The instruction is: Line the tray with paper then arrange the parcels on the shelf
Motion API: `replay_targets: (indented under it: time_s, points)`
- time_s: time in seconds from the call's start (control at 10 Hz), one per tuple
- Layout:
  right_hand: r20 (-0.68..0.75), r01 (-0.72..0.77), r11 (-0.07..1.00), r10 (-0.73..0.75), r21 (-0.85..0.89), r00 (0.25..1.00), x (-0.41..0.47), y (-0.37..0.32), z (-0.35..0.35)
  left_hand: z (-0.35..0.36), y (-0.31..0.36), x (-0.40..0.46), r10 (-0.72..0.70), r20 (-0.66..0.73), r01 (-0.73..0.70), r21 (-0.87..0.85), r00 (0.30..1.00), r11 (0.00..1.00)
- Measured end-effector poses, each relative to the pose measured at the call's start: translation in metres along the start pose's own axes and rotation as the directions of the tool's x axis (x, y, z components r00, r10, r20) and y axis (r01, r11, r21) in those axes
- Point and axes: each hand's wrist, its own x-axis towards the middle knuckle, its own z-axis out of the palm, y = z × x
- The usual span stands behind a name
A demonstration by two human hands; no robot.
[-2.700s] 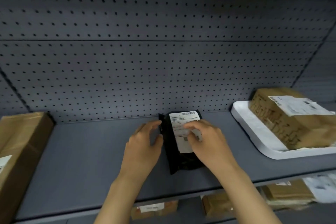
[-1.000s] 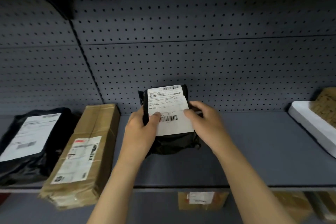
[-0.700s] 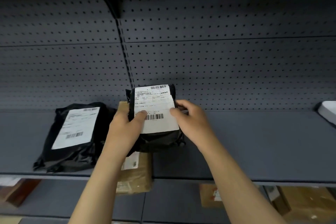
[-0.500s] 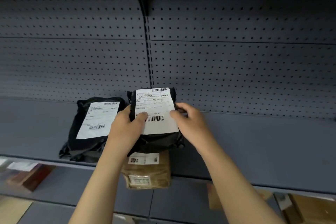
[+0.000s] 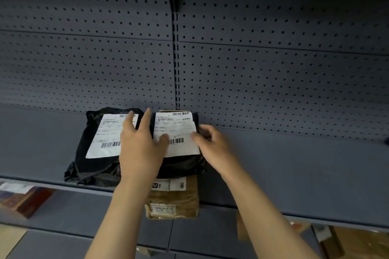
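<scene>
A small black parcel (image 5: 179,161) with a white label lies on top of a brown cardboard box (image 5: 174,202) on the grey shelf (image 5: 294,174). My left hand (image 5: 139,149) rests on the parcel's left side, fingers spread and pointing up, thumb on the label. My right hand (image 5: 212,145) pinches the parcel's right edge, thumb on the label and fingers curled behind. A larger black parcel (image 5: 92,164) with its own label lies just to the left, partly under my left hand. The tray is out of view.
A perforated back panel (image 5: 273,69) closes the shelf behind, with an upright post (image 5: 176,59) in the middle. The brown box sticks out over the shelf's front edge. Brown parcels (image 5: 347,242) and a reddish box (image 5: 27,200) sit on the lower level.
The view swung left and the tray left the frame. I carried the small black parcel left and set it down on the brown box. My left fingers have opened off it.
</scene>
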Motion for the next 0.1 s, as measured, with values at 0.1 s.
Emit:
replay_targets:
  time_s: [0.1]
  points:
    - [-0.077, -0.027, 0.999, 0.024, -0.036, 0.997, -0.0066, -0.0058, -0.0172, -0.0018, 0.0047, 0.0052, 0.142, -0.128, -0.147, -0.033, 0.982, 0.989]
